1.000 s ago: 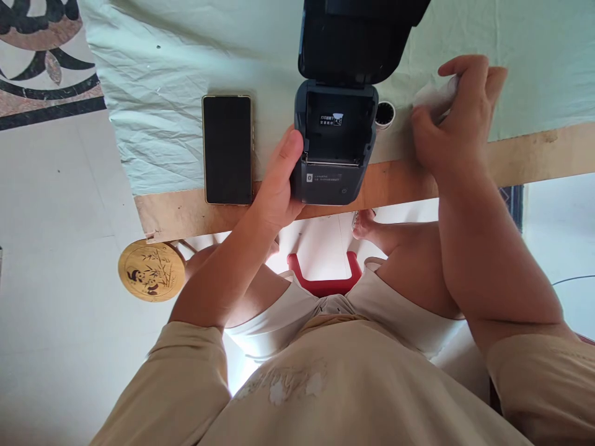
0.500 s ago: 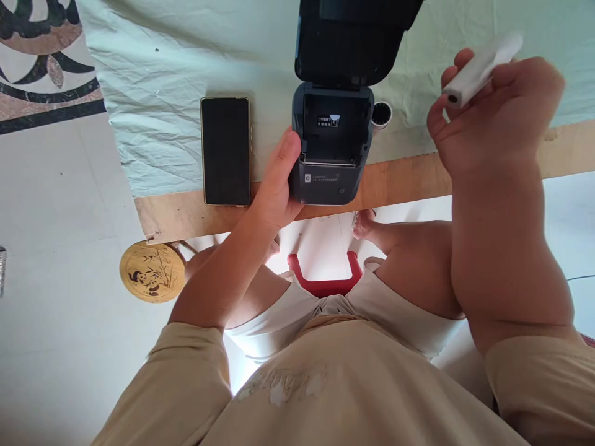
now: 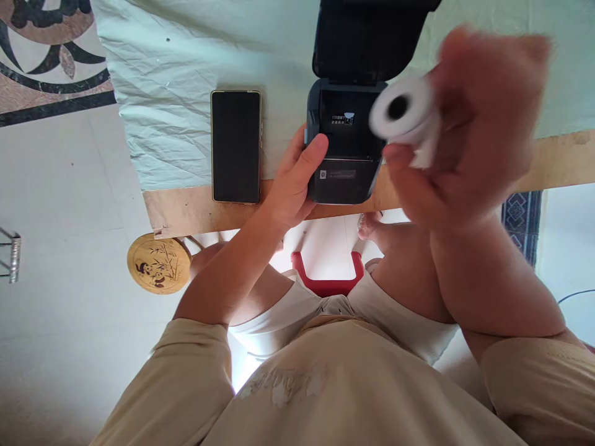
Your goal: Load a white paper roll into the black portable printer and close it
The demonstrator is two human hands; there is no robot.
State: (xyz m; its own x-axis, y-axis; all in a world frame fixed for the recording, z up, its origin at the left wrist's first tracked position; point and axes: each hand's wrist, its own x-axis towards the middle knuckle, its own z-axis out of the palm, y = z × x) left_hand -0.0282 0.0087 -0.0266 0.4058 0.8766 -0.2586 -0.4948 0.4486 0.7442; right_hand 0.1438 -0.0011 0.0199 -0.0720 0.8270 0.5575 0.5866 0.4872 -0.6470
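A dark label printer (image 3: 344, 179) has its black lid (image 3: 369, 46) swung up and its compartment exposed, with a small printed sticker inside. My left hand (image 3: 297, 176) grips the printer's left side, thumb over its edge. My right hand (image 3: 474, 130), blurred by motion, holds a white paper roll (image 3: 421, 121) just right of the compartment. The roll's end with its dark round core faces the printer. Whether the roll touches the printer I cannot tell.
A phone (image 3: 236, 146) with a dark screen lies left of the printer, on the green cloth (image 3: 162, 124) and wooden table edge (image 3: 186, 210). A round wooden stool (image 3: 158, 263) with a panda picture stands below the table's left corner.
My right hand has brought the white roll left and down to the printer's right side, turning its end into view. Printer, phone and table appear shifted slightly right in the view.
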